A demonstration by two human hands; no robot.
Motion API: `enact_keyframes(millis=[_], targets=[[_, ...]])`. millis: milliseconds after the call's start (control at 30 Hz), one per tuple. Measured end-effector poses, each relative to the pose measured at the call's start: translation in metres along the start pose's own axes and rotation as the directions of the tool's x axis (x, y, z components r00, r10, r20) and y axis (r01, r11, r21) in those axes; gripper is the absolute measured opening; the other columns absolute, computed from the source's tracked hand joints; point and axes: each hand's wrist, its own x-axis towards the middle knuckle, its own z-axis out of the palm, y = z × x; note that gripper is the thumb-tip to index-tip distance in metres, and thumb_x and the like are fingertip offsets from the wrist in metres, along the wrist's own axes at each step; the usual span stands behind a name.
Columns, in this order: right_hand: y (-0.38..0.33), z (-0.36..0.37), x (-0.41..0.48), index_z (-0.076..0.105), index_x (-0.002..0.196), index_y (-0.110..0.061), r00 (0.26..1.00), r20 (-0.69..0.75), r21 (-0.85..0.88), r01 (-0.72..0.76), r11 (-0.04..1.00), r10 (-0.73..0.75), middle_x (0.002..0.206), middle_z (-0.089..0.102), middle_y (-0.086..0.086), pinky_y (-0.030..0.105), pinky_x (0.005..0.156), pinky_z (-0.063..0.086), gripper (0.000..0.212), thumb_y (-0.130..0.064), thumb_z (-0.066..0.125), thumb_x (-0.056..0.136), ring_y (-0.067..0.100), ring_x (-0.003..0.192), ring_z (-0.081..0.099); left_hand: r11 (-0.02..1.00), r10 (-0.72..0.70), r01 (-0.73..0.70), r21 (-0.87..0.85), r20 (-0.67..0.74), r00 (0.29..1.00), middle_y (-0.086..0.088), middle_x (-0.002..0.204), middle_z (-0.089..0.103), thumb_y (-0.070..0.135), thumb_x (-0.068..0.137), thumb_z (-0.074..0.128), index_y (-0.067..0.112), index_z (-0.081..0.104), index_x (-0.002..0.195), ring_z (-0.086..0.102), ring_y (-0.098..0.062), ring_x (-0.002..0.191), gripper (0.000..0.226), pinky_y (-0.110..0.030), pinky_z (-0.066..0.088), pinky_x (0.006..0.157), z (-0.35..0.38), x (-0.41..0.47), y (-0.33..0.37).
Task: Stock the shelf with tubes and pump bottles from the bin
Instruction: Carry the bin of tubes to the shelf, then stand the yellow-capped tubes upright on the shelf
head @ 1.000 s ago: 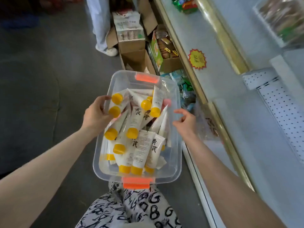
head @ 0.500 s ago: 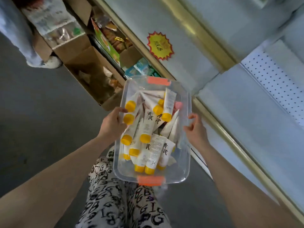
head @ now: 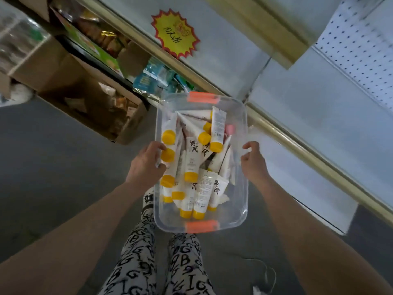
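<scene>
We log the bin (head: pixel 242 199) now just beside the shelf (head: pixel 319 116), nearer than a second ago, tubes (head: pixel 191 158) heaped inside, left grip (head: pixel 146 165) and right grip (head: pixel 253 165) each clasping a bin wall; stocking looks ready to begin.

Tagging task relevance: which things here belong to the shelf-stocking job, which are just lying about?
Job: clear bin, yellow-capped tubes, shelf, left hand and right hand gripping the bin's rims.
Lying about: cardboard boxes, snack packets, starburst price tag.
</scene>
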Motion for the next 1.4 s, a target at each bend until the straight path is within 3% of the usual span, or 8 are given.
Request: enact_keyframes(millis=[133, 300, 500, 767, 1033, 1233, 1333, 1400], targets=[[-0.015, 0.005, -0.019, 0.047, 0.125, -0.015, 0.993, -0.083, -0.153, 0.065, 0.986, -0.078, 0.118, 0.050, 0.014, 0.040, 0.087, 0.046, 0.039, 0.003, 0.050, 0.090, 0.032, 0.102, 0.056, 0.959, 0.229, -0.195, 0.203, -0.158, 0.961, -0.016, 0.131, 0.041, -0.002, 0.069, 0.065, 0.012, 0.046, 0.129, 0.039, -0.035, 0.122, 0.065, -0.045, 0.038, 0.102, -0.011, 0.005, 0.007], [-0.034, 0.014, -0.030, 0.051, 0.126, -0.013, 0.926, -0.197, -0.262, 0.268, 0.927, -0.323, 0.122, 0.054, 0.014, 0.042, 0.094, 0.042, 0.040, 0.001, 0.051, 0.088, 0.033, 0.109, 0.052, 0.882, 0.448, -0.421, 0.214, -0.096, 0.889, -0.016, 0.122, 0.054, -0.005, 0.075, 0.059, 0.006, 0.056, 0.125, 0.050, -0.038, 0.113, 0.052, -0.047, 0.044, 0.096, -0.020, 0.031, 0.044], [-0.060, 0.031, -0.013, 0.042, 0.137, -0.019, 0.936, -0.147, -0.288, 0.268, 0.919, -0.319, 0.126, 0.059, 0.008, 0.041, 0.096, 0.042, 0.047, -0.022, 0.058, 0.093, 0.031, 0.115, 0.052, 0.886, 0.331, -0.359, 0.293, 0.141, 0.933, -0.013, 0.127, 0.051, 0.018, 0.096, 0.044, 0.022, 0.039, 0.141, 0.049, -0.031, 0.115, 0.045, -0.043, 0.042, 0.096, -0.001, 0.064, 0.066], [-0.070, 0.045, 0.015, 0.042, 0.133, -0.019, 0.965, -0.110, -0.397, 0.176, 0.901, -0.238, 0.128, 0.057, 0.009, 0.040, 0.094, 0.039, 0.056, -0.039, 0.064, 0.085, 0.033, 0.117, 0.048, 0.774, 0.208, -0.334, 0.539, 0.281, 0.937, -0.013, 0.119, 0.059, 0.046, 0.102, 0.025, 0.035, 0.038, 0.138, 0.047, -0.031, 0.116, 0.040, -0.042, 0.044, 0.089, 0.020, 0.094, 0.077], [-0.078, 0.040, 0.021, 0.037, 0.135, -0.021, 0.988, -0.077, -0.179, 0.115, 0.977, -0.130, 0.110, 0.054, 0.007, 0.037, 0.091, 0.038, 0.060, -0.026, 0.064, 0.082, 0.032, 0.112, 0.048, 0.905, 0.089, -0.191, 0.380, 0.269, 0.959, -0.014, 0.111, 0.063, 0.051, 0.099, 0.031, 0.025, 0.050, 0.122, 0.053, -0.033, 0.106, 0.039, -0.037, 0.038, 0.080, 0.035, 0.110, 0.085], [-0.083, 0.019, -0.006, 0.040, 0.139, -0.019, 0.996, -0.090, -0.006, 0.027, 1.000, -0.027, 0.130, 0.058, 0.012, 0.040, 0.101, 0.040, 0.050, -0.025, 0.049, 0.091, 0.035, 0.120, 0.047, 0.990, -0.124, 0.104, 0.095, 0.240, 0.963, -0.009, 0.111, 0.063, 0.054, 0.089, 0.049, 0.025, 0.052, 0.109, 0.057, -0.031, 0.105, 0.035, -0.032, 0.041, 0.085, 0.029, 0.099, 0.098], [-0.082, -0.002, -0.024, 0.044, 0.136, -0.019, 0.997, -0.020, 0.174, -0.072, 0.982, 0.077, 0.122, 0.061, 0.010, 0.036, 0.090, 0.044, 0.046, -0.032, 0.050, 0.093, 0.032, 0.110, 0.055, 0.970, -0.204, 0.227, -0.090, 0.218, 0.954, -0.008, 0.117, 0.057, 0.041, 0.080, 0.059, 0.028, 0.049, 0.102, 0.059, -0.030, 0.097, 0.027, -0.039, 0.053, 0.086, 0.018, 0.082, 0.106], [-0.077, -0.014, -0.035, 0.050, 0.128, -0.015, 0.989, 0.008, 0.284, -0.141, 0.948, 0.145, 0.109, 0.063, 0.006, 0.033, 0.079, 0.044, 0.045, -0.042, 0.054, 0.091, 0.027, 0.097, 0.059, 0.949, -0.205, 0.254, -0.189, 0.243, 0.948, -0.010, 0.118, 0.053, 0.026, 0.086, 0.055, 0.022, 0.047, 0.111, 0.057, -0.031, 0.101, 0.026, -0.045, 0.053, 0.087, 0.009, 0.065, 0.113]])
